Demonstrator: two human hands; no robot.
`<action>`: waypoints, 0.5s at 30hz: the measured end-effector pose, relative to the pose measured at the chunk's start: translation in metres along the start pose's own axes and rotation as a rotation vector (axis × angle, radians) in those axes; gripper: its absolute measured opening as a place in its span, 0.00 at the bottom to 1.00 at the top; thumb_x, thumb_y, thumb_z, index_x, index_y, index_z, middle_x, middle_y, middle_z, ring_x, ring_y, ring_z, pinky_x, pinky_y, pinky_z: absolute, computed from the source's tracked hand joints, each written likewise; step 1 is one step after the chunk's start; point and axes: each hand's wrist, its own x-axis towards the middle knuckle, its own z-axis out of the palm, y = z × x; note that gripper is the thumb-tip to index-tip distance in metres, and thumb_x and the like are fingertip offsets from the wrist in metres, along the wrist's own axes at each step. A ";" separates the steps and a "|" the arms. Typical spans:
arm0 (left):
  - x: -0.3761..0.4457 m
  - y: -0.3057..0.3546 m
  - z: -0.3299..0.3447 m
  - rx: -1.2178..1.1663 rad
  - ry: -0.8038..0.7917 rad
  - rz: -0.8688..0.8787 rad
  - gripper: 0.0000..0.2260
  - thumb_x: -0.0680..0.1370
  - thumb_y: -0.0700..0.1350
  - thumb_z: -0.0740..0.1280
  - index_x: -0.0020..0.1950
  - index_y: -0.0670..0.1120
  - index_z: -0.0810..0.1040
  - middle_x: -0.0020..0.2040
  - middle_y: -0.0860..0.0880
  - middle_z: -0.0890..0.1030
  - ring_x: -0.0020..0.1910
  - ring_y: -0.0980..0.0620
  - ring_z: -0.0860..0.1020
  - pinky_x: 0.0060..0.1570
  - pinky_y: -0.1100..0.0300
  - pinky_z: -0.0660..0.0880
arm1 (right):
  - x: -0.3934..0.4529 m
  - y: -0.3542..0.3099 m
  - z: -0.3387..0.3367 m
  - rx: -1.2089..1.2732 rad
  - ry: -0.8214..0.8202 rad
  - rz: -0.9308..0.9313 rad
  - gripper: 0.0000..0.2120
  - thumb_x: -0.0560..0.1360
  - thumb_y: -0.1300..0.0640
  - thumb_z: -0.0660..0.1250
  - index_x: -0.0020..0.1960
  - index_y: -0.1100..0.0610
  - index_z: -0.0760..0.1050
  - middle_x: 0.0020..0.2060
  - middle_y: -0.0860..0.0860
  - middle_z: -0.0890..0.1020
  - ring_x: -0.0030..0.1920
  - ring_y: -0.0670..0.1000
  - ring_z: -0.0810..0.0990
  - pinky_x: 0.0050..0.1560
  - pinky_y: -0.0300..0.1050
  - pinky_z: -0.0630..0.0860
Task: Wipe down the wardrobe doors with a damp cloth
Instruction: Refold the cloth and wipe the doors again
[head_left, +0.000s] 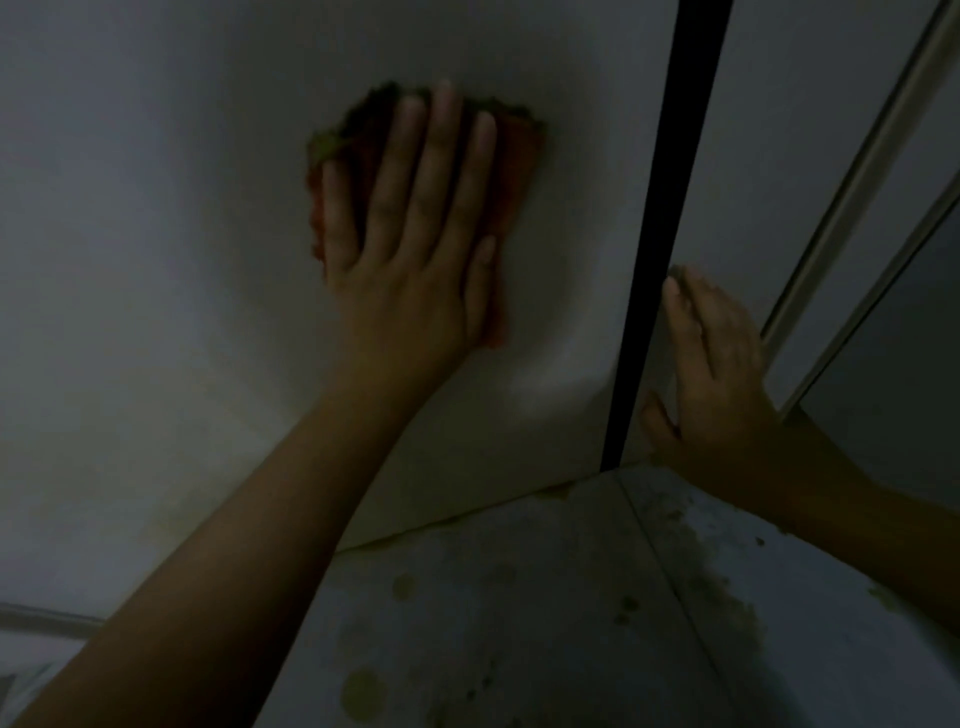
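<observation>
A wide, pale, smooth wardrobe door (171, 270) fills the upper left and centre of the frame. Against it, upper centre, the left hand (410, 249) lies flat with straight, spread fingers, pressing a reddish-orange cloth with a dark greenish fuzzy top edge (514, 166) onto the panel. The hand covers most of the cloth; only its top, left and right margins show.

Right of it a narrow black vertical gap (660, 249) separates this door from a second pale door panel (800, 130). The right hand (711, 374), lower right of centre, rests open on that panel beside the gap, fingers relaxed and holding nothing. The two hands are well apart.

A light metal-looking trim strip (852, 192) slants through the upper right, with a darker surface beyond it. Along the bottom lies a grey tiled floor with yellowish spots and a dark mottled stain (519, 623).

The scene is dim and blurred, so whether the cloth is damp cannot be told. Both forearms run off the frame's lower edges.
</observation>
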 end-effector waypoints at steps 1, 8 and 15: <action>0.001 0.000 0.001 0.027 0.008 -0.010 0.24 0.80 0.49 0.59 0.75 0.43 0.63 0.72 0.42 0.68 0.72 0.45 0.60 0.73 0.50 0.41 | 0.000 0.000 -0.001 0.005 0.005 -0.007 0.38 0.67 0.63 0.65 0.73 0.67 0.54 0.71 0.61 0.59 0.71 0.63 0.59 0.70 0.65 0.57; -0.057 0.032 0.021 0.001 -0.125 0.207 0.29 0.77 0.49 0.61 0.77 0.46 0.57 0.77 0.49 0.58 0.76 0.50 0.52 0.73 0.48 0.45 | -0.002 -0.007 0.005 0.009 -0.018 -0.001 0.37 0.68 0.62 0.65 0.74 0.65 0.55 0.72 0.61 0.59 0.71 0.62 0.60 0.69 0.64 0.59; -0.086 0.020 0.016 -0.066 -0.250 0.310 0.31 0.77 0.48 0.60 0.78 0.45 0.53 0.79 0.49 0.49 0.77 0.53 0.46 0.74 0.53 0.42 | 0.004 -0.042 -0.003 0.100 -0.085 -0.033 0.41 0.66 0.64 0.68 0.75 0.63 0.53 0.73 0.59 0.57 0.74 0.58 0.54 0.74 0.57 0.54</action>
